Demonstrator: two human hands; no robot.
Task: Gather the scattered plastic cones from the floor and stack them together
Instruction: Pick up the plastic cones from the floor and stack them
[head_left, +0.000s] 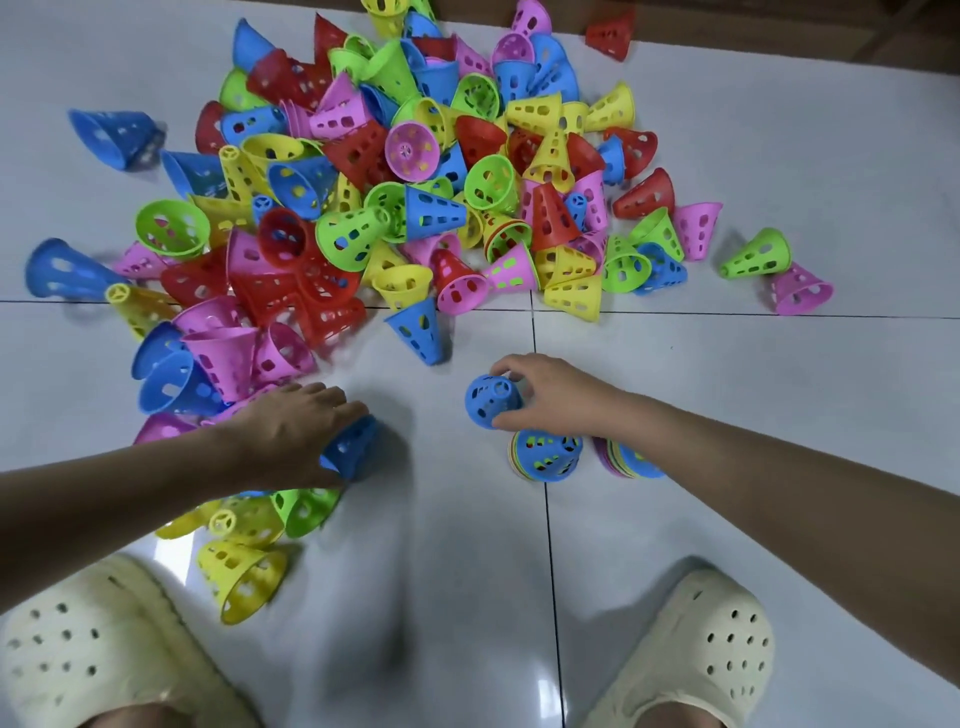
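White tiled floor (779, 389) holds perforated plastic cones (395, 171) (five bright colours), heaped.

In front of you the glossy white tiled floor (727, 389) carries a big heap of coloured cones (415, 171), two short stacks (550, 457), and your cream clogs (701, 654).

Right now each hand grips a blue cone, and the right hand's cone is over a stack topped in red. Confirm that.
Wrong in one point: the stack under the right hand is topped in blue, not red, as the head view shows. The left hand grips a blue cone, the right another blue cone.
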